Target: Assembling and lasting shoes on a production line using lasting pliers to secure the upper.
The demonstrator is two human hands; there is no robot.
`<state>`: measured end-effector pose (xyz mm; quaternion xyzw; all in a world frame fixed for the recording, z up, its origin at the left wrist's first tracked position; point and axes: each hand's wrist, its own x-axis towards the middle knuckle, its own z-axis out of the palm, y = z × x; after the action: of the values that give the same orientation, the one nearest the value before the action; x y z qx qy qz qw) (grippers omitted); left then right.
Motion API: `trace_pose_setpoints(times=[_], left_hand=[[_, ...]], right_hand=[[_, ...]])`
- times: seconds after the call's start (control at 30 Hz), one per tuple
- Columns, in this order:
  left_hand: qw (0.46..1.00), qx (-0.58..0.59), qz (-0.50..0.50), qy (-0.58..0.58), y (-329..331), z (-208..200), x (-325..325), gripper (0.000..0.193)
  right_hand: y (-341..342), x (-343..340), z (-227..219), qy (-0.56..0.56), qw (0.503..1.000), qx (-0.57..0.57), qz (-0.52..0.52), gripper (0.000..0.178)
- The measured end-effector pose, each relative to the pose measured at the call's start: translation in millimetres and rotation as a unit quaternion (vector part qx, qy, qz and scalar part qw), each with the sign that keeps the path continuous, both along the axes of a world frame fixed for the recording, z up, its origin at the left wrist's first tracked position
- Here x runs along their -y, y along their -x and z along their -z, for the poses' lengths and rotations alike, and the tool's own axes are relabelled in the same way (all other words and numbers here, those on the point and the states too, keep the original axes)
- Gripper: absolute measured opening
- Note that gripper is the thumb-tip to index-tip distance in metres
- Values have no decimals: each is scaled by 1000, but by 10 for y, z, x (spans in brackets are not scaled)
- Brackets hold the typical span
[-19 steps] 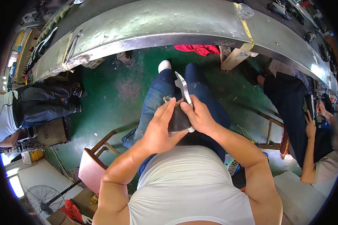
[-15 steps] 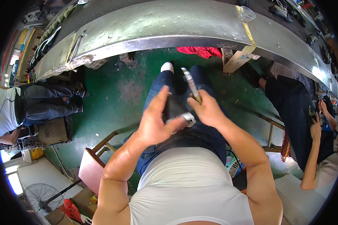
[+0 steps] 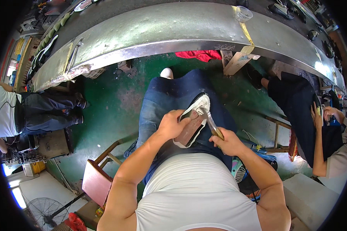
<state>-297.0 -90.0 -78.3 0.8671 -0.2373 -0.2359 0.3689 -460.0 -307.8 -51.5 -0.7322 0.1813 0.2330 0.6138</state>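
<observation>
Sole side up across my lap lies a shoe upper [image 3: 188, 130] stretched on a reddish-brown last, its pale edge folded in around the toe. My left hand [image 3: 172, 125] is closed on its left side, thumb over the bottom. In my right hand [image 3: 228, 141] is a pair of metal pliers [image 3: 212, 123] with a yellowish-brown handle. The tip of the pliers touches the white edge near the toe, which points away from me. Exactly how the jaws sit there is too small to tell.
A metal-edged bench [image 3: 142, 32] curves across the front, carrying a clear plastic cup [image 3: 243, 14] and shoe parts. A person in dark trousers stands at left; another sits at right, hands on work. Stools [image 3: 97, 181] flank me, and a fan [image 3: 46, 211] stands lower left.
The shoe has turned from a blurred, tilted pose to lying bottom up on my lap, toe away. My right hand has brought the pliers down onto its edge. My knees have come up closer together.
</observation>
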Motion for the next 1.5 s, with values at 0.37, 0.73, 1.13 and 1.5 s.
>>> trace_pose_setpoints(times=[0.37, 0.73, 1.13, 1.5], left_hand=[[992, 116, -11, 53, 103, -25, 12, 23], [988, 153, 16, 10, 194, -126, 54, 28], [719, -539, -148, 413, -88, 493, 17, 53], [752, -522, -202, 347, -137, 318, 113, 65]], right_hand=[[-246, -57, 12, 77, 994, 45, -63, 19], [-903, 312, -373, -142, 959, -212, -126, 30], [-931, 80, -199, 203, 947, 29, -248, 25], [-462, -340, 193, -129, 983, -108, 72, 21]])
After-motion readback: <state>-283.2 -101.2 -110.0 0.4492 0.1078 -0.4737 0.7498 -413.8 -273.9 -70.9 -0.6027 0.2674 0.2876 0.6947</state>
